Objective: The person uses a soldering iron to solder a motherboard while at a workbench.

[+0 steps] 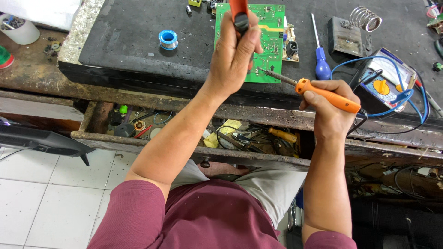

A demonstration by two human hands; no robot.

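While the dark, worn worktop (138, 32) carries a green rectangular circuit board (270, 41) at its near edge, the right hand (330, 108) wraps its grip tight around an orange-handled soldering iron (323, 94), tip touching the board; the left hand (235, 53) closes its grip on a red-and-black tool (240, 14) above it, and a blue solder spool (168, 39) sits left.

Short maroon sleeves, maroon shirt, light grey trousers; bare forearms and hands (235, 50).
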